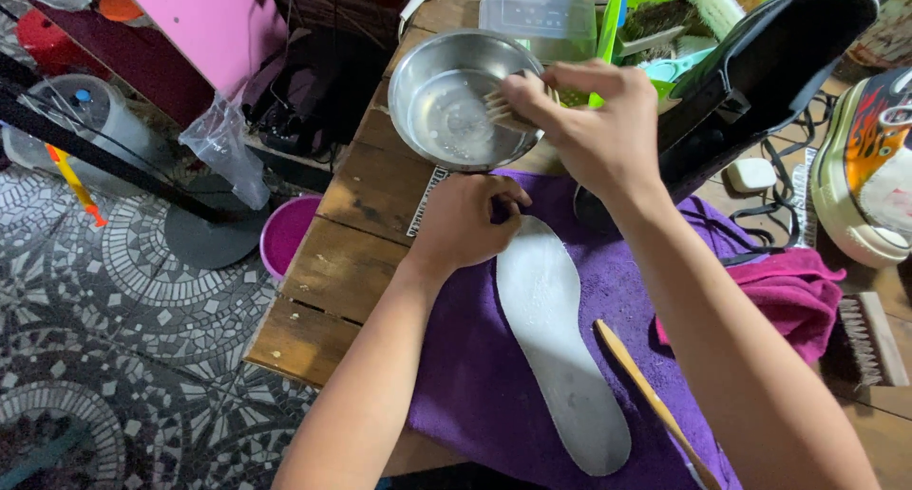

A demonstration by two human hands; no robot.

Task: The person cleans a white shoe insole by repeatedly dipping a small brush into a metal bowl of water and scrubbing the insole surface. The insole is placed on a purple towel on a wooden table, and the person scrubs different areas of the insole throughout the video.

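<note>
Wooden planks make up the worktop (351, 262) I look down on, with mosaic tiles on the floor (104, 338) to its left. Over the planks lies a purple towel (475, 376), and on it rests a pale grey insole (556, 343), lying lengthwise with its heel end toward me. I see my left hand (465, 222) curled into a loose fist, its fingers pressed on the far tip of the insole. My right hand (589, 124) reaches over the rim of a steel bowl (446, 101) and pinches a small brush (503, 108), whose bristles sit inside the bowl. Just right of the insole lies a wooden-handled tool (646, 395). A black shoe (769, 67) stands tilted behind my right wrist, and a pink cloth (788, 295) lies crumpled to the right.
</note>
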